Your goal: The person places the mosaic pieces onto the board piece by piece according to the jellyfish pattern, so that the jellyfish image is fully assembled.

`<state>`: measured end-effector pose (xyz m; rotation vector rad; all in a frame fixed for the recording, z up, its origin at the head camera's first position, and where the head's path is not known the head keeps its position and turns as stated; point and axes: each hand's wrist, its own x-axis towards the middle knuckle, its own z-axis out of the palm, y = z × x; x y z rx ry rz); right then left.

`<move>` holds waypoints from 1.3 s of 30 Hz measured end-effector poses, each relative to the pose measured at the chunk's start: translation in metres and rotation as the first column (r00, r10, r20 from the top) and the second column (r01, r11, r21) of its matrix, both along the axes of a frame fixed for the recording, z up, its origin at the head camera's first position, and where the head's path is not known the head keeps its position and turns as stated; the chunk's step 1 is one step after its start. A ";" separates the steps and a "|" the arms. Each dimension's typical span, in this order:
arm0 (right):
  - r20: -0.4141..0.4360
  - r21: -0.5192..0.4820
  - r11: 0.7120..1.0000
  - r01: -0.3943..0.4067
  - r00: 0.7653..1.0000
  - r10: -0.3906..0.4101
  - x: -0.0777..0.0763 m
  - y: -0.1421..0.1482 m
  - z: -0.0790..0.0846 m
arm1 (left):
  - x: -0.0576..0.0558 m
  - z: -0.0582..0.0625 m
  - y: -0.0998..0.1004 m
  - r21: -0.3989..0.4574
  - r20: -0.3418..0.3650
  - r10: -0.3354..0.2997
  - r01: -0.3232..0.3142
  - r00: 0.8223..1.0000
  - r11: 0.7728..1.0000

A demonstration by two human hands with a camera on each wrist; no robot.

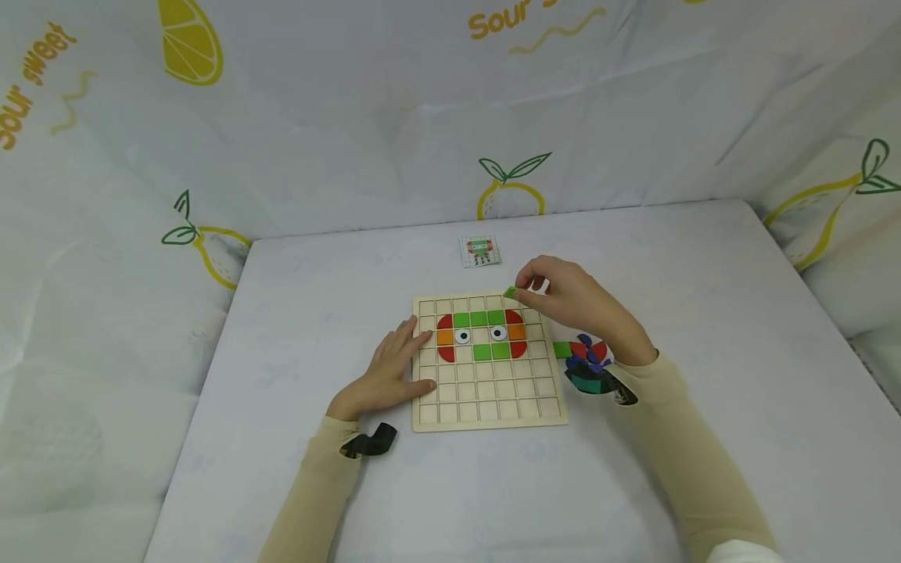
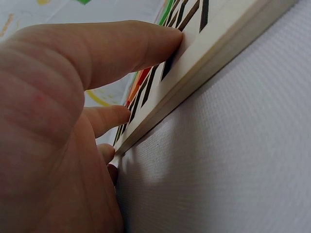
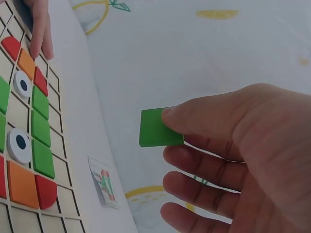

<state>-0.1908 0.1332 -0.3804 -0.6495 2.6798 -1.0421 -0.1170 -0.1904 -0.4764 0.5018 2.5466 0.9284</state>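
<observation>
The right hand [image 1: 563, 293] pinches a green tile [image 3: 153, 128] between thumb and forefinger, raised at the board's [image 1: 489, 426] far edge near its right corner; this grip leaves much of the tile's face uncovered. The left hand [image 1: 387, 371], fingers spread, rests on the board's left edge, probably to steady it. A card [image 1: 481, 251] lies towards the table's [image 1: 296, 313] far edge, likely for easy viewing. The right wrist partly blocks 1 pile [image 1: 597, 350] beside the board's right edge.

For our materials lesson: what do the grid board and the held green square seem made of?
Grid board: probably wood, with a matt finish; its pale edge looks unpainted. Held green square: perhaps painted wood or plastic, smooth and fairly matt; its colour is even and no grain shows.
</observation>
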 end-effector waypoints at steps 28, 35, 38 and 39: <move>-0.022 0.115 0.961 -0.253 0.966 0.257 0.008 -0.073 -0.045 | -0.003 -0.005 -0.002 0.011 0.010 0.001 -0.001 1.000 1.000; 0.008 0.167 0.952 -0.256 0.966 0.258 0.011 -0.075 -0.050 | -0.002 -0.003 -0.001 0.011 0.014 0.005 -0.005 1.000 1.000; 0.013 0.183 0.950 -0.252 0.967 0.254 0.012 -0.076 -0.052 | -0.001 -0.003 -0.001 0.014 0.017 0.009 -0.010 1.000 1.000; 0.015 0.185 0.949 -0.255 0.966 0.257 0.012 -0.076 -0.053 | -0.001 -0.003 -0.001 0.012 0.018 0.010 -0.011 1.000 1.000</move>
